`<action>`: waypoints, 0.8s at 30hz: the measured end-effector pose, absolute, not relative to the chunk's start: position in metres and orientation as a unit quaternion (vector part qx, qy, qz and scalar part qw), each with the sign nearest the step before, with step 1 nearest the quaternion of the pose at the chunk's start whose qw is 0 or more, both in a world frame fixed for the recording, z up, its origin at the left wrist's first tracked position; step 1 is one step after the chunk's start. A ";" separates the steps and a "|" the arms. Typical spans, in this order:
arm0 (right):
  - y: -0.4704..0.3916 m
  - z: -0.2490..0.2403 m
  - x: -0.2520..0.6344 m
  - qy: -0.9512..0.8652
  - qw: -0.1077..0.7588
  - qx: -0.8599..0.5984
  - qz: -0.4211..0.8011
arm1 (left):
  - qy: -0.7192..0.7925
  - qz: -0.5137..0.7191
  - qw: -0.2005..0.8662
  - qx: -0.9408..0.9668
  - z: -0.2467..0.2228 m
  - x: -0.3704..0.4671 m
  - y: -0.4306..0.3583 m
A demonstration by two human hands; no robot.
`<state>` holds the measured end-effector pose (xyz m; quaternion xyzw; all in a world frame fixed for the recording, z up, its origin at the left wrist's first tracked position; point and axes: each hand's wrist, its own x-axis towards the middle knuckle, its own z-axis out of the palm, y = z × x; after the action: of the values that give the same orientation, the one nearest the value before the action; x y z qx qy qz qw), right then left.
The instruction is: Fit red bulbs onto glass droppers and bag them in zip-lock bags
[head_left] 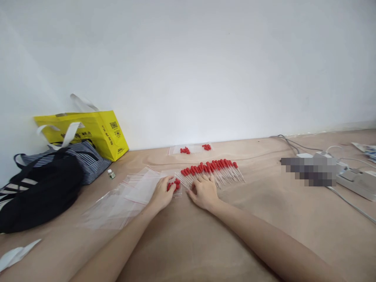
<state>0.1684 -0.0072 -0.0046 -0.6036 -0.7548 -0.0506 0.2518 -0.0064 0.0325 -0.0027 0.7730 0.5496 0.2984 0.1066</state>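
A slanting row of glass droppers [228, 172] with red rubber bulbs lies on the table, tubes pointing toward me. My right hand [205, 192] is over the row's left half, fingers apart and fingertips touching the droppers. On the left, my left hand [162, 192] curls its thumb and fingers around a small bunch of red-bulbed droppers [177, 183]. That bunch rests on or in a clear zip bag; I cannot tell which, and its tubes are mostly hidden. More flat clear zip bags [129, 197] lie fanned out beside my left hand.
Near the wall lies a clear bag [195, 149] with more red-bulbed droppers. At left are a yellow bag [113, 135], a striped bag [94, 162], a black bag [53, 190] and a small bottle [111, 174]. A power strip [357, 181] with cables sits right.
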 end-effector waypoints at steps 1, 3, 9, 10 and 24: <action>-0.008 -0.003 0.167 -0.752 0.233 -0.615 -0.045 | 0.550 0.301 0.110 0.771 -0.003 -0.009 0.031; -0.009 0.000 0.165 -0.749 0.200 -0.630 -0.035 | 0.548 0.306 0.115 0.770 -0.003 -0.013 0.028; -0.022 0.000 0.184 -0.756 0.154 -0.635 -0.030 | 0.533 0.297 0.126 0.782 0.000 -0.015 0.023; -0.025 -0.001 0.191 -0.761 0.155 -0.630 -0.027 | 0.531 0.295 0.129 0.783 0.001 -0.015 0.022; -0.029 -0.014 0.204 -0.795 0.293 -0.529 0.050 | 0.604 0.255 0.094 0.750 0.008 -0.020 0.023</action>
<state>0.2042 -0.0292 -0.0138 -0.5291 -0.7949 0.0504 0.2928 -0.0205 0.0234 0.0081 0.7496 0.6036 0.2548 0.0942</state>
